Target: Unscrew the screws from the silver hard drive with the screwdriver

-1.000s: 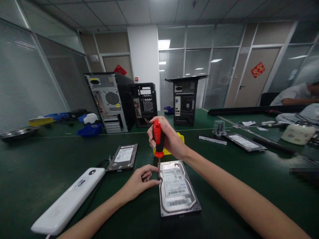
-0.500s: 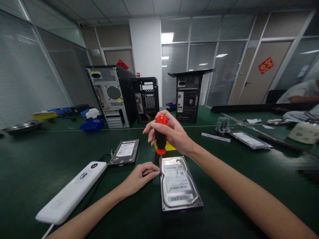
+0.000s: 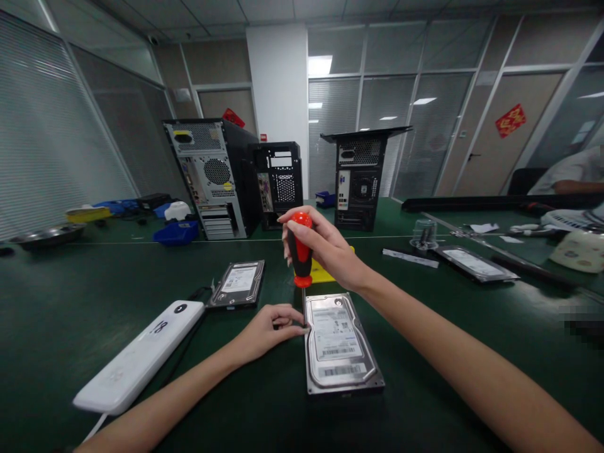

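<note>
A silver hard drive [image 3: 337,343] lies label up on the green table in front of me. My right hand [image 3: 325,242] is wrapped round the red and black handle of a screwdriver [image 3: 302,251], held nearly upright. Its thin shaft runs down to the drive's left edge. My left hand [image 3: 274,330] lies low beside that edge, fingers curled together, thumb and fingertips at the screwdriver's tip. Whatever they pinch there, if anything, is too small to make out. Behind the drive, a yellow object [image 3: 325,269] is partly covered by my right hand.
Left of my hands are a second hard drive [image 3: 238,284] and a white power bank [image 3: 141,355] with a cable. Computer cases [image 3: 226,182] stand at the back. A third drive [image 3: 474,262] and a clear cup [image 3: 425,234] lie right. A person [image 3: 570,176] sits far right.
The screwdriver's handle has tilted slightly left, and my right fingers have shifted round it. My left fingertips are a little further over the drive's edge. The whole view has shifted slightly.
</note>
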`<state>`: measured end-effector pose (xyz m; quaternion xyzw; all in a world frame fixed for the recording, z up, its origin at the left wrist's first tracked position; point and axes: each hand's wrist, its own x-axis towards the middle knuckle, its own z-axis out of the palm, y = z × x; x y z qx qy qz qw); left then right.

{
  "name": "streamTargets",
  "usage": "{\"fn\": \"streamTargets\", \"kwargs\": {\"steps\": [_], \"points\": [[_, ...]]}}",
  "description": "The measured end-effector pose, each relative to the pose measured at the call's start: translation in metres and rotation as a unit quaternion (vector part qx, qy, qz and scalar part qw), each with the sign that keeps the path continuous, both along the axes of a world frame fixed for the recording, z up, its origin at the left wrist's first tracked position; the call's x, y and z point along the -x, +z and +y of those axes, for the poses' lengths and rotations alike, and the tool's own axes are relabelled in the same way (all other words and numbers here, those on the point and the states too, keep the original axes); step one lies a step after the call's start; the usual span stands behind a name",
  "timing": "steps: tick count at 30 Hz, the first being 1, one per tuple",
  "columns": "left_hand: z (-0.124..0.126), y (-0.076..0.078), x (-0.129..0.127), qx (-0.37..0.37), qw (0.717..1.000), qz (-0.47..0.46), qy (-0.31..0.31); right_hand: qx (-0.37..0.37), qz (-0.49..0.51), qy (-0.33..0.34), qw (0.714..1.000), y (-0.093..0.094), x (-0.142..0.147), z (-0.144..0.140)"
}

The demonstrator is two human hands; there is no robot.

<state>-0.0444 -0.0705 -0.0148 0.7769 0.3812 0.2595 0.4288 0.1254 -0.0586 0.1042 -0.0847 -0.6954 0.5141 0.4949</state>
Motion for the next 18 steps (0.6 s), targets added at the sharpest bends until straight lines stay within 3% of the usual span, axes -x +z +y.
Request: {"fn": "streamTargets", "kwargs": {"steps": [8,18], "points": [[0.0015,-0.0007,-0.007,0.02,0.999,-0.024,0.01,-0.053,-0.004,-0.065,0.996,-0.0013,0.003,-0.0011],[-0.0007,0.0022,-0.0087,0.024,0.999,-0.036,0.012,-0.082,-0.024,-0.082,0.993,-0.0005,0.0043,-0.007]]}}
